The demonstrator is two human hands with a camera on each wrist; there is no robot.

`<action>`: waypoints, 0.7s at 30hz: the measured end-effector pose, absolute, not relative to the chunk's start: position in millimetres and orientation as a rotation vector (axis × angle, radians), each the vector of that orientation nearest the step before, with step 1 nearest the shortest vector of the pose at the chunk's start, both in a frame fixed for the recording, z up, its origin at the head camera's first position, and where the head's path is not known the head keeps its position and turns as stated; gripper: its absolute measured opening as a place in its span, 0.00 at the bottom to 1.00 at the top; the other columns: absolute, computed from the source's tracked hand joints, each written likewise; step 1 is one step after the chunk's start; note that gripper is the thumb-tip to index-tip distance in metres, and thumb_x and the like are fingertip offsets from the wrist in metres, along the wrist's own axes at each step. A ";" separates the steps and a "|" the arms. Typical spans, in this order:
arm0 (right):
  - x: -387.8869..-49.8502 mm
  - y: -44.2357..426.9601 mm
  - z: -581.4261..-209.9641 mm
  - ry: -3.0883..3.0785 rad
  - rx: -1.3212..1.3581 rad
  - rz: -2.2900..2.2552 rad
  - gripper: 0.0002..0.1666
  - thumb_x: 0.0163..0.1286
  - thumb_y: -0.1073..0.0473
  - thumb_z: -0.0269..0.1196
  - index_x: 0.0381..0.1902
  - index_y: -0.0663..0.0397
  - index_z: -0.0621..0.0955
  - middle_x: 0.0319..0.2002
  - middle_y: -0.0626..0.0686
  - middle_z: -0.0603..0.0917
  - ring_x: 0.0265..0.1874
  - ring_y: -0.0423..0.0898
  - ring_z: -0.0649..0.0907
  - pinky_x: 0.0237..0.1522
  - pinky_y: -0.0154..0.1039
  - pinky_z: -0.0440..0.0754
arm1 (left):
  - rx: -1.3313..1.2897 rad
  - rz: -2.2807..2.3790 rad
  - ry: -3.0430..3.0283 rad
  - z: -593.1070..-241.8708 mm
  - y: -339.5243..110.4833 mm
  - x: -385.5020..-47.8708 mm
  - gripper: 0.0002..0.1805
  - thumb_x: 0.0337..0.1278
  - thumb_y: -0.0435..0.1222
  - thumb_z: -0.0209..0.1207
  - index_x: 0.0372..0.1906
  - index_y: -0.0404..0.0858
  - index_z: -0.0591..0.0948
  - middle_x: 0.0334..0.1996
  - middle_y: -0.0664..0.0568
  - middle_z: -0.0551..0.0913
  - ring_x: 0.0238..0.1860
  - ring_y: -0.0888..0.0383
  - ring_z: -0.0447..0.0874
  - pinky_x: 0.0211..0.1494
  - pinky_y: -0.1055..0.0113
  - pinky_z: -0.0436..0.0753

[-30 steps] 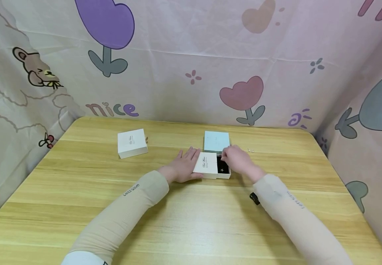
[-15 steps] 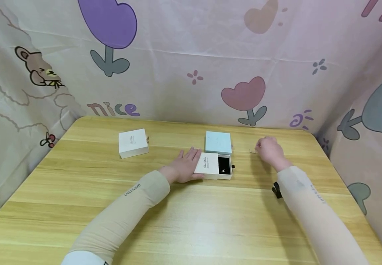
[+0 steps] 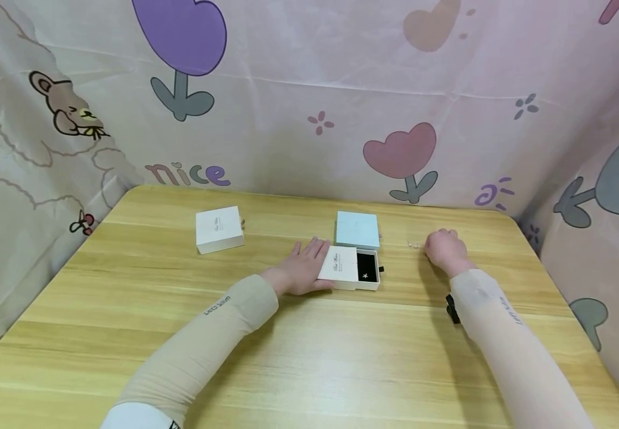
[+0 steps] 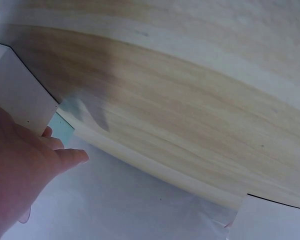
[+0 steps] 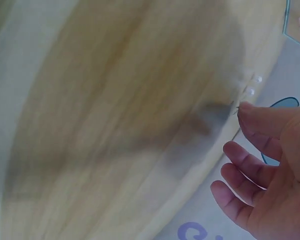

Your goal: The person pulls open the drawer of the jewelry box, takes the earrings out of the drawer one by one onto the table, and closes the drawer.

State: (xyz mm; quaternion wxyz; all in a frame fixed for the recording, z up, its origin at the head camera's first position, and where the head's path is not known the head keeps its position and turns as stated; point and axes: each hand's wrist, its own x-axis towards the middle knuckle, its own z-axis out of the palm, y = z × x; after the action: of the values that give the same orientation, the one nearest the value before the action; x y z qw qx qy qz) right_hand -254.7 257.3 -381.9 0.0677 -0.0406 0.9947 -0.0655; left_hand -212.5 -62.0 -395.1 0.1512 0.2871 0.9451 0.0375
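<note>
In the head view my left hand [image 3: 302,271] lies on the left part of a white jewelry box [image 3: 340,265], its fingers straight and pressing it to the table. The box's drawer [image 3: 368,286] is pulled partly out to the right; a small star-shaped earring [image 3: 365,276] sits on its black lining. To the right, my right hand [image 3: 445,250] hovers above the table. In the right wrist view its thumb and forefinger pinch a tiny pin-like piece [image 5: 237,108], mostly hidden by the fingertips. Beside these fingertips lie tiny clear studs [image 5: 251,92].
A light blue box [image 3: 357,229] stands right behind the white jewelry box. Another white box [image 3: 219,230], with a small brown tab, is at the back left. A patterned cloth [image 3: 277,131] hangs along the table's back edge.
My right hand has moved from the drawer to the right, beside the tiny studs, uncovering the black lining. My left hand stays on the white jewelry box.
</note>
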 end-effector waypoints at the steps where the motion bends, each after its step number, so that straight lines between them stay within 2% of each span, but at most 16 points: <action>1: -254.9 257.7 -382.7 2.993 -0.120 -0.197 0.16 0.65 0.66 0.45 0.28 0.68 0.79 0.38 0.68 0.75 0.41 0.63 0.70 0.37 0.55 0.76 | 0.826 0.107 2.713 -395.2 -62.0 -212.5 0.52 0.61 0.64 0.41 0.74 0.34 0.37 0.75 0.42 0.40 0.76 0.48 0.34 0.75 0.46 0.44; 3: -255.1 257.6 -383.3 2.984 -0.117 -0.198 0.16 0.65 0.66 0.46 0.21 0.64 0.75 0.37 0.67 0.75 0.40 0.63 0.70 0.35 0.53 0.75 | 0.829 0.108 2.711 -395.4 -62.0 -212.5 0.52 0.61 0.64 0.41 0.74 0.34 0.37 0.75 0.42 0.40 0.76 0.48 0.34 0.75 0.46 0.44; 5: -255.2 257.1 -383.9 2.981 -0.112 -0.200 0.16 0.66 0.64 0.48 0.19 0.61 0.74 0.37 0.66 0.76 0.40 0.62 0.71 0.35 0.52 0.75 | 0.831 0.100 2.713 -395.4 -62.2 -212.4 0.52 0.61 0.64 0.41 0.74 0.34 0.37 0.75 0.42 0.41 0.76 0.48 0.34 0.75 0.46 0.44; 11: -254.3 258.3 -381.7 2.980 -0.097 -0.212 0.12 0.66 0.59 0.55 0.31 0.62 0.80 0.38 0.64 0.79 0.40 0.62 0.74 0.37 0.55 0.77 | 0.832 0.103 2.714 -395.2 -61.1 -212.1 0.52 0.61 0.64 0.41 0.74 0.34 0.37 0.75 0.42 0.41 0.76 0.48 0.34 0.75 0.46 0.44; 18: -252.5 254.2 -366.9 3.052 -0.143 -0.279 0.08 0.62 0.62 0.56 0.28 0.61 0.79 0.30 0.59 0.81 0.27 0.52 0.77 0.25 0.44 0.76 | 0.814 0.114 2.710 -393.1 -61.2 -211.2 0.51 0.61 0.64 0.42 0.74 0.34 0.37 0.75 0.42 0.40 0.76 0.48 0.33 0.75 0.46 0.43; 21: -249.3 241.6 -360.3 3.073 -0.218 -0.293 0.08 0.63 0.63 0.55 0.30 0.61 0.80 0.28 0.58 0.81 0.25 0.49 0.76 0.26 0.43 0.75 | 0.805 0.118 2.706 -391.6 -61.3 -210.6 0.51 0.61 0.63 0.42 0.74 0.35 0.37 0.75 0.42 0.40 0.76 0.48 0.33 0.75 0.46 0.43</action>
State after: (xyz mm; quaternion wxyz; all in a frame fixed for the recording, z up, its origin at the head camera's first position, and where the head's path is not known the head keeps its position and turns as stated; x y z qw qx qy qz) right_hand -249.3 241.6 -360.3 0.0233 -0.0703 0.9927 -0.0947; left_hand -210.6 -61.3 -391.6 0.1572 0.2812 0.9458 0.0413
